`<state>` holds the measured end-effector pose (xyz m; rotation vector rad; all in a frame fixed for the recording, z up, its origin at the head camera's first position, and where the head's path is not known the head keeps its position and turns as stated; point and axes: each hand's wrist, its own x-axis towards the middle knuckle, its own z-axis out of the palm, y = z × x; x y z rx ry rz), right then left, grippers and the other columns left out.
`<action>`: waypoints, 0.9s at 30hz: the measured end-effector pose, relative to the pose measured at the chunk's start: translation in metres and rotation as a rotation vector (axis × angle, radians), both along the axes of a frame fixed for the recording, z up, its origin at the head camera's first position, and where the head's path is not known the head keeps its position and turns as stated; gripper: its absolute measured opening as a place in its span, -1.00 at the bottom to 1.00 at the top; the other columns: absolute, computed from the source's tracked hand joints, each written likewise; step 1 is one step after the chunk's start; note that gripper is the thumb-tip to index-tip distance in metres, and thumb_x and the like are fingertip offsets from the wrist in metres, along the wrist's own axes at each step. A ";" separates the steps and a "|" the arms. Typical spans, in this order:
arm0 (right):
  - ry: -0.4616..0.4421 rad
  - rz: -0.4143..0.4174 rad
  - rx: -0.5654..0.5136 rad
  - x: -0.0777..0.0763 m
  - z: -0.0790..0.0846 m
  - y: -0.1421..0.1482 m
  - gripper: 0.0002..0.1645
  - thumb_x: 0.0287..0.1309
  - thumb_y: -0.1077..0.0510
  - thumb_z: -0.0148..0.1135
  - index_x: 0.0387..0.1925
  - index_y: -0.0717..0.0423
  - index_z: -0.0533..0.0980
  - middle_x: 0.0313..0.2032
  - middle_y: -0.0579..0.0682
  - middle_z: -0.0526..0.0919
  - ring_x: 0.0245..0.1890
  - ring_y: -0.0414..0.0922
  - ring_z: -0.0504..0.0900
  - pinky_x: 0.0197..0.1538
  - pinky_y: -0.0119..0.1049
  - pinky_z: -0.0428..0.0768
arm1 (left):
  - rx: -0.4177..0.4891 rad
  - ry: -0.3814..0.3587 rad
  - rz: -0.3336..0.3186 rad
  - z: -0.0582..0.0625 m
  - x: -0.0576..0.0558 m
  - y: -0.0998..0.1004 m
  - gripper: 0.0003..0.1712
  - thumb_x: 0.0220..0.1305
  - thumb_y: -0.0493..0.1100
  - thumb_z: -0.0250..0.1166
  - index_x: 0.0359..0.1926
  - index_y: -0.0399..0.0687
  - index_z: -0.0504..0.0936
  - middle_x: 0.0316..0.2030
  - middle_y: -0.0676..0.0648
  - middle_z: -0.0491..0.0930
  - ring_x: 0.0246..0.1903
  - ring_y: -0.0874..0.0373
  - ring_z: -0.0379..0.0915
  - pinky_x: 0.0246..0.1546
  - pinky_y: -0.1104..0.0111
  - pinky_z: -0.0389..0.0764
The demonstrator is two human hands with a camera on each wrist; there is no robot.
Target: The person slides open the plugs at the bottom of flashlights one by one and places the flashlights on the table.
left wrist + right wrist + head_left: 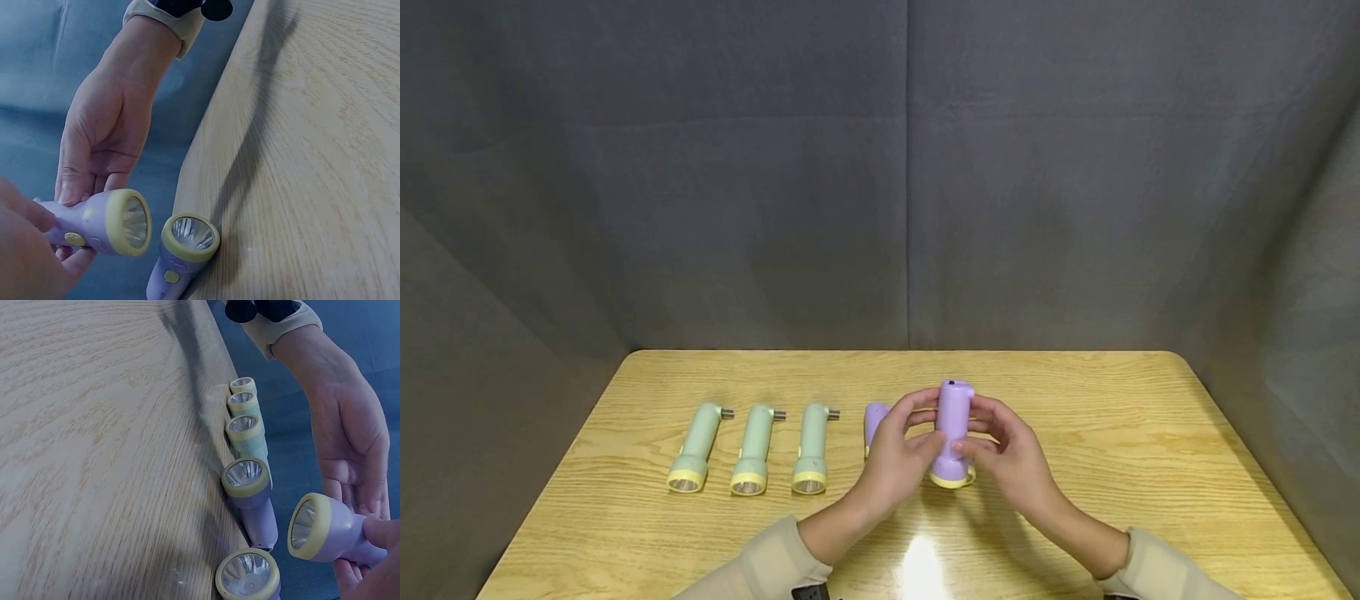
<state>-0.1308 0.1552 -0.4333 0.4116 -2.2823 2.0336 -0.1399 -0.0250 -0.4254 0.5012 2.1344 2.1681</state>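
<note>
A purple flashlight [954, 425] with a yellow rim is held above the table, upright in the head view with its lens end down. My left hand [897, 454] pinches it from the left, thumb on its near side. From the right, my right hand [1011, 457] grips the same flashlight. Its yellow button [75, 239] shows in the left wrist view. On the table, a second purple flashlight [874, 421] is partly hidden behind my left hand. Another purple flashlight [249, 575] lies below the held one, mostly covered in the head view.
Three pale green flashlights lie in a row on the left: one outermost [698, 442], one in the middle [756, 446], one nearer my hands [812, 446]. Metal prongs stick out at their far ends. The wooden table [1150, 467] meets a grey curtain [1037, 208] behind.
</note>
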 end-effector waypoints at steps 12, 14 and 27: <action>0.006 -0.015 0.009 0.001 -0.001 -0.001 -0.35 0.07 0.55 0.38 0.22 0.45 0.39 0.09 0.35 0.56 0.00 -0.24 0.62 0.06 -0.33 0.67 | -0.040 -0.026 0.042 0.007 -0.001 -0.002 -0.69 0.53 -0.23 0.16 0.19 -0.25 0.56 0.09 -0.17 0.58 0.10 -0.02 0.53 0.16 0.09 0.59; 0.002 -0.016 0.014 0.001 -0.001 -0.001 -0.36 0.06 0.55 0.39 0.21 0.45 0.41 0.09 0.35 0.56 0.01 -0.23 0.62 0.07 -0.33 0.67 | -0.038 -0.047 0.046 0.008 -0.002 -0.002 -0.70 0.54 -0.22 0.16 0.16 -0.27 0.57 0.06 -0.19 0.59 0.07 -0.02 0.55 0.09 0.09 0.64; 0.064 -0.016 0.009 0.000 -0.006 -0.002 -0.47 0.00 0.55 0.42 0.03 0.45 0.45 -0.02 0.08 0.61 -0.03 -0.23 0.64 0.06 -0.30 0.68 | -0.048 -0.125 0.021 0.018 -0.004 -0.006 -0.66 0.53 -0.06 0.20 0.13 -0.19 0.61 0.00 -0.13 0.62 -0.04 0.06 0.57 -0.03 0.08 0.69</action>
